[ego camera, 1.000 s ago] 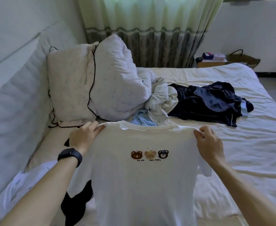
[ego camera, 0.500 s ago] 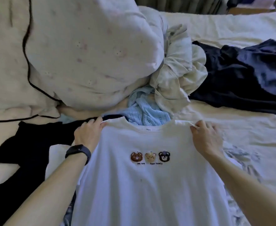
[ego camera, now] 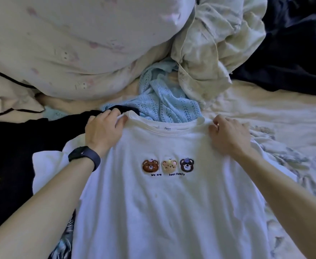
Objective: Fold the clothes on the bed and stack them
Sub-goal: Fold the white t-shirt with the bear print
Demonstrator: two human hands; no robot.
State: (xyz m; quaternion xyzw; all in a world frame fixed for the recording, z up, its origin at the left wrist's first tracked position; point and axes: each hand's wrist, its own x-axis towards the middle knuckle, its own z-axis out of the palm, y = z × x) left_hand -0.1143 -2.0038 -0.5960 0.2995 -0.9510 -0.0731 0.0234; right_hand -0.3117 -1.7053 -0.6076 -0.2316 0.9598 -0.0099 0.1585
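- On my feed, a white T-shirt [ego camera: 162, 202] lies front side up on the bed [ego camera: 265, 109], its collar pointing away from the camera and its body running down to the lower edge of the view.
- The left hand [ego camera: 104, 131] grips the shirt at the left shoulder, just beside the collar, with fingers curled over the fabric and the thumb tucked against it.
- The right hand [ego camera: 228, 135] holds the opposite shoulder the same way, its knuckles up and its fingers bent down into the cloth (I cannot see the fingertips themselves).
- A dark wristband [ego camera: 84, 157] sits on the left wrist.
- Three embroidered bear faces [ego camera: 168, 165] line up across the chest, midway between the two forearms, with a line of small lettering beneath.
- A light-blue knit [ego camera: 164, 101] lies bunched just beyond the collar and touches it.
- A black garment [ego camera: 13, 146] spreads to the left, partly under the shirt's left sleeve.
- A pale crumpled garment [ego camera: 209, 43] is heaped beyond the knit, against a large printed pillow [ego camera: 78, 43] at the upper left.
- A navy garment [ego camera: 293, 53] fills the upper right corner, well apart from the shirt.
- A patterned cloth [ego camera: 293, 165] lies under the shirt's right side.
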